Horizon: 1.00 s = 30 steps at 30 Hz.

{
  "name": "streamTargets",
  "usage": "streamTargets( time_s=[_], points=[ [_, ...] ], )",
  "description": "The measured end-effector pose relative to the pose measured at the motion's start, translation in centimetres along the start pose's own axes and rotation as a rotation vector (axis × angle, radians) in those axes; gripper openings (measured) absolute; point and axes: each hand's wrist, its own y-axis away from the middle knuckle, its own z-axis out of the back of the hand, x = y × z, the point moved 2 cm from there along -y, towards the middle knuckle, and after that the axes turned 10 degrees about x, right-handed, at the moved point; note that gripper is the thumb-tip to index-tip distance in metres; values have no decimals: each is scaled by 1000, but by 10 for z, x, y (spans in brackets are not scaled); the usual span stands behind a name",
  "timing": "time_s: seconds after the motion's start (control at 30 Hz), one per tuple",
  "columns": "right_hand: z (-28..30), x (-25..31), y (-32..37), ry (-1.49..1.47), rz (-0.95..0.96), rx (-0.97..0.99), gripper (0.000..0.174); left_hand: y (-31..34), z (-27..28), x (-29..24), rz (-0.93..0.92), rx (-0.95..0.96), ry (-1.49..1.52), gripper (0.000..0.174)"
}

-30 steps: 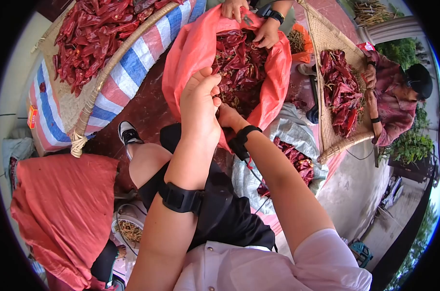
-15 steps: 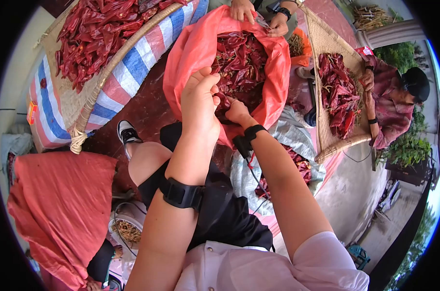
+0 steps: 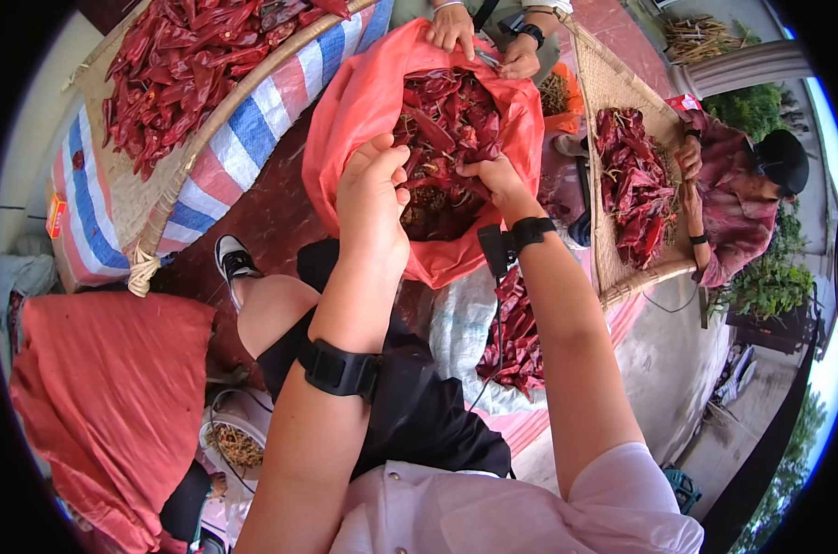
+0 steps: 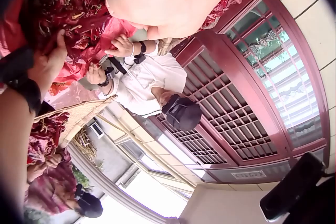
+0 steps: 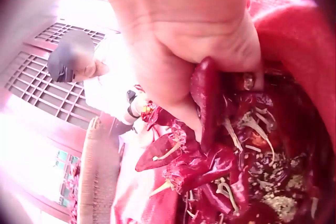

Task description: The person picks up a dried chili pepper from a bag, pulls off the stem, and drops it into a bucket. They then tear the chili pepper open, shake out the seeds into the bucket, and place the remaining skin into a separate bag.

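Observation:
In the head view, a red woven sack (image 3: 336, 120) stands open with dried red chili peppers (image 3: 437, 102) inside. My left hand (image 3: 373, 203) lies at its near left rim, fingers curled over the edge; the cloth inside the grip is hidden. My right hand (image 3: 504, 185) is inside the sack's mouth over the peppers. The right wrist view shows a dried chili pepper (image 5: 206, 95) between that hand's thumb and fingers, its rounded end sticking up by the palm. Loose stems (image 5: 257, 129) and bits lie below it. Another person's hands (image 3: 449, 28) are at the far rim, with a small metal tool (image 3: 486, 58).
A large woven tray (image 3: 174, 189) heaped with peppers stands on a striped bundle at left. At right, a person in a dark cap (image 3: 779, 162) holds a second woven tray (image 3: 613, 272) of peppers. A pale sack (image 3: 456, 323) of peppers and a white bucket (image 3: 243, 411) stand nearby.
My right hand has moved from beside the left hand to the right, across the sack's mouth. My left hand has stayed at the rim. The other person's hands have shifted slightly along the far edge.

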Motion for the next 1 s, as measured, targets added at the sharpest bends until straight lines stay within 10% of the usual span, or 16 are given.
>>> streamTargets(
  time_s=[0.6, 1.0],
  points=[
    [4, 69, 31, -381, -103, -47, 18, -2, 2, 2, -13, -68, -24, 20],
    [178, 137, 121, -441, 62, -295, 12, 0, 1, 8, 9, -95, -72, 20]
  ],
)
